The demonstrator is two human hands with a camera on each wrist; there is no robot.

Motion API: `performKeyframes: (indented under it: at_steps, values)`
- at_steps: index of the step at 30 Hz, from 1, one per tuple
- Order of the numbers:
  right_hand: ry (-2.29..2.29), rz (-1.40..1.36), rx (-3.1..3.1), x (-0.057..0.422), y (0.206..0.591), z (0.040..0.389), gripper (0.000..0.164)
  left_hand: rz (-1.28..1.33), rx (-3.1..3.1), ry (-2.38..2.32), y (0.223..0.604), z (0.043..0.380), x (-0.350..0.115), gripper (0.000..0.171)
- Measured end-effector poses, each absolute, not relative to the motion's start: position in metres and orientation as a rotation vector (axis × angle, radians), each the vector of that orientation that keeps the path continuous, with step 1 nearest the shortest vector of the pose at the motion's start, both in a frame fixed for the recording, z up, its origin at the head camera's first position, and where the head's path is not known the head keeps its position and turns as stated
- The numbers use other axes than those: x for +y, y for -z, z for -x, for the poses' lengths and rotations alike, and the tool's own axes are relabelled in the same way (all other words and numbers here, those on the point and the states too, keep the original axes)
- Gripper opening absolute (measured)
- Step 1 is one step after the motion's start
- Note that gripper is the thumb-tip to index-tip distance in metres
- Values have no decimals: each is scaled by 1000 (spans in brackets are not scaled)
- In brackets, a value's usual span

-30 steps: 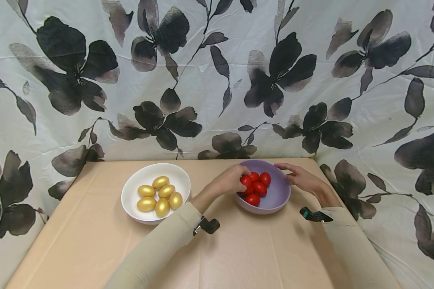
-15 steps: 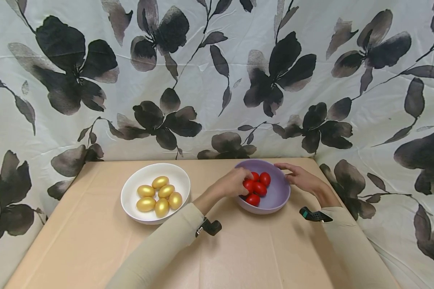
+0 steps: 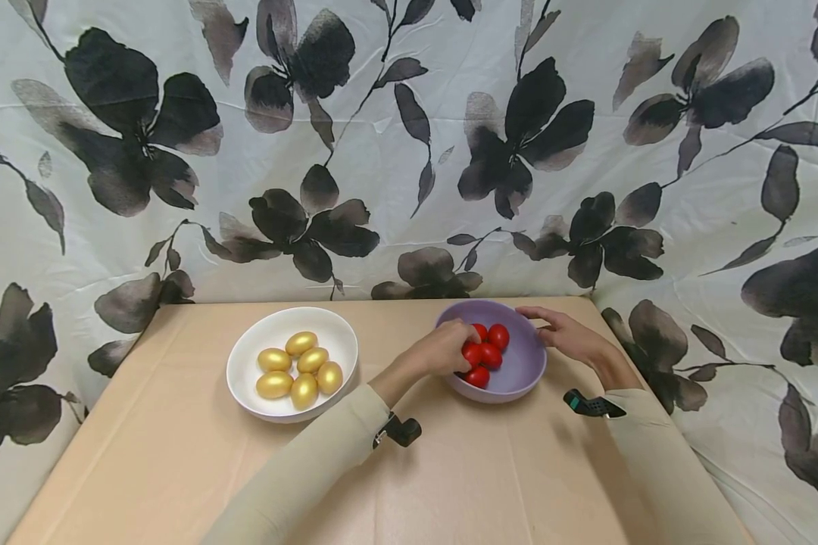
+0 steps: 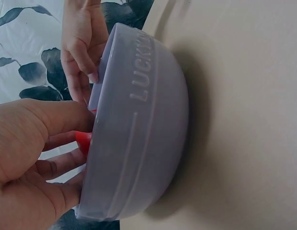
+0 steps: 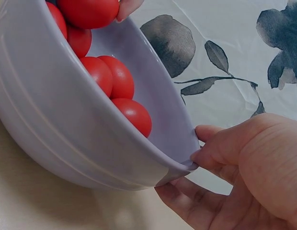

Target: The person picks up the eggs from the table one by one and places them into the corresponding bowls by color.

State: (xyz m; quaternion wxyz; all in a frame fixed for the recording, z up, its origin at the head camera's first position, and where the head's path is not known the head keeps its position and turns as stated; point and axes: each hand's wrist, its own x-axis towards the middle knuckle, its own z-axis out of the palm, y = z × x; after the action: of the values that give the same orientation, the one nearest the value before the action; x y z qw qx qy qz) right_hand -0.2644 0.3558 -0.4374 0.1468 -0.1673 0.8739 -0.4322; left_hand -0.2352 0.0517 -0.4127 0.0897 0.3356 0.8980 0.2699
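In the head view, the person's left hand (image 3: 444,348) reaches over the left rim of a purple bowl (image 3: 526,371). Its thumb and fingers curl round a red egg (image 3: 472,353), which shows between them in the left wrist view as a red patch (image 4: 83,142). Several more red eggs (image 5: 133,116) lie in the bowl. The right hand (image 3: 571,337) holds the bowl's right rim; in the right wrist view, thumb and fingertips meet the rim while other fingers (image 5: 189,196) touch the outer wall. Part of the held egg is hidden by the left hand.
A white bowl (image 3: 245,382) with several gold eggs (image 3: 304,390) stands left of the purple bowl, near the left forearm. Both bowls are on a light tan table (image 3: 450,477). Behind it hangs a floral cloth (image 3: 409,189).
The left hand has shifted slightly right and nearer, with the red egg moving lower among the others. More of the bowl's left rim shows. The right hand stays at the rim.
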Motion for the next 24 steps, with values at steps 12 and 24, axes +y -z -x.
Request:
performKeyframes:
  at_steps: [12,24]
  values:
    - [1252,490,2506,356,437,266,60,-1026,2711,-684,413,235,56,37]
    - [1241,469,2508,355,436,264,60,-1067,2697,-608,416,234,59,37]
